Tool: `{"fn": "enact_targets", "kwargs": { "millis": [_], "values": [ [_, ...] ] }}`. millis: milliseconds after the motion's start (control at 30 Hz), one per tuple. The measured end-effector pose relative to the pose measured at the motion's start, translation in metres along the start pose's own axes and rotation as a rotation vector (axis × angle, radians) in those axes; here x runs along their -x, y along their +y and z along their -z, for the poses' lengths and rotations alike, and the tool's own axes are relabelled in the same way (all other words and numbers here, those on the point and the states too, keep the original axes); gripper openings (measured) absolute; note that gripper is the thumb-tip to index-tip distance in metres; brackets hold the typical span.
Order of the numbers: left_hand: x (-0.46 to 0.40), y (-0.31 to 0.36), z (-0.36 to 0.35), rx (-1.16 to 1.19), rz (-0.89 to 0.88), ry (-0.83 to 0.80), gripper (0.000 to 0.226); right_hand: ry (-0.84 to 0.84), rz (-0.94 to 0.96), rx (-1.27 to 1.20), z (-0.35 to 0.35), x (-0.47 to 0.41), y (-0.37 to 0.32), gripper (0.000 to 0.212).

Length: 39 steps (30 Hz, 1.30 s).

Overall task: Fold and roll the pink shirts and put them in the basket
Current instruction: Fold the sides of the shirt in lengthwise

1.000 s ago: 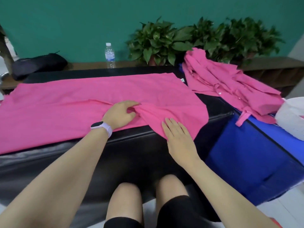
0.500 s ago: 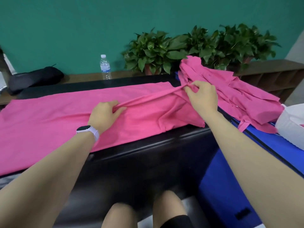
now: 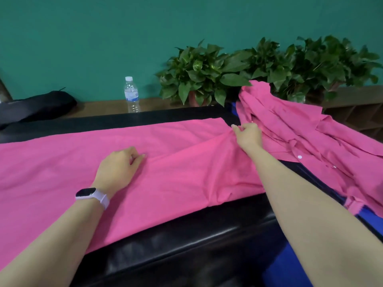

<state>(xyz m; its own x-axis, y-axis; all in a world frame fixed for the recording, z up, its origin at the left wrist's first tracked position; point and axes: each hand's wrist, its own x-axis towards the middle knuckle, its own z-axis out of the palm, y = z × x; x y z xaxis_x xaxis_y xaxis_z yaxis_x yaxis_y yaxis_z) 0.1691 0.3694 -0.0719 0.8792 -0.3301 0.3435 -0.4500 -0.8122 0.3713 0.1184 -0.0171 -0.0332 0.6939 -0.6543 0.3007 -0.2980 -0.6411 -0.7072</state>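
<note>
A pink shirt (image 3: 83,162) lies spread flat along the black padded table (image 3: 186,241). My left hand (image 3: 118,168), with a watch on the wrist, rests on the middle of the shirt with fingers loosely curled, its fingertips on the cloth. My right hand (image 3: 247,134) pinches the shirt's folded-over flap at its far right corner. A pile of more pink shirts (image 3: 300,129) lies to the right, just past that hand. The basket is out of view.
A water bottle (image 3: 131,94) stands on the wooden ledge behind the table, beside a black bag (image 3: 37,106) at left. Potted plants (image 3: 207,73) line the back right. A blue surface (image 3: 290,270) lies under the shirt pile, lower right.
My right hand carried the shirt's lower right edge up and back to the far right corner, laying a fold over. My left hand let go of its bunch and now rests on the cloth.
</note>
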Motion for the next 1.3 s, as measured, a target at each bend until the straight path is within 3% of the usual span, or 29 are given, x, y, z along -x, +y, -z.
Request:
{"fn": "enact_targets", "kwargs": {
  "millis": [167,400,600,700,933,1033,1167,1300],
  "values": [
    [-0.004,0.003,-0.004,-0.058,-0.013,-0.031,0.034,0.105,0.141,0.173,-0.031,0.011,0.023,0.034],
    [-0.051,0.104,-0.034,-0.129,-0.105,-0.300,0.045,0.209,0.150,0.013,-0.007,0.017,0.008,0.010],
    [-0.057,0.133,-0.073,-0.077,-0.165,-0.094,0.037,-0.288,-0.086,0.315,0.080,0.033,0.044,0.042],
    [-0.059,0.129,-0.075,-0.071,-0.191,-0.093,0.040,-0.348,-0.094,0.373,0.091,0.061,0.055,0.062],
    [-0.052,0.132,-0.068,-0.067,-0.201,-0.132,0.059,-0.089,0.053,0.425,0.073,0.092,0.049,0.051],
    [-0.051,0.131,-0.067,-0.040,-0.186,-0.150,0.059,-0.096,0.065,0.417,0.069,0.099,0.047,0.042],
    [-0.052,0.132,-0.066,-0.010,-0.193,-0.154,0.053,-0.087,0.025,0.545,0.069,0.105,0.052,0.050],
    [-0.053,0.132,-0.066,0.006,-0.217,-0.139,0.049,-0.065,0.064,0.440,0.074,0.107,0.055,0.046]
  ]
}}
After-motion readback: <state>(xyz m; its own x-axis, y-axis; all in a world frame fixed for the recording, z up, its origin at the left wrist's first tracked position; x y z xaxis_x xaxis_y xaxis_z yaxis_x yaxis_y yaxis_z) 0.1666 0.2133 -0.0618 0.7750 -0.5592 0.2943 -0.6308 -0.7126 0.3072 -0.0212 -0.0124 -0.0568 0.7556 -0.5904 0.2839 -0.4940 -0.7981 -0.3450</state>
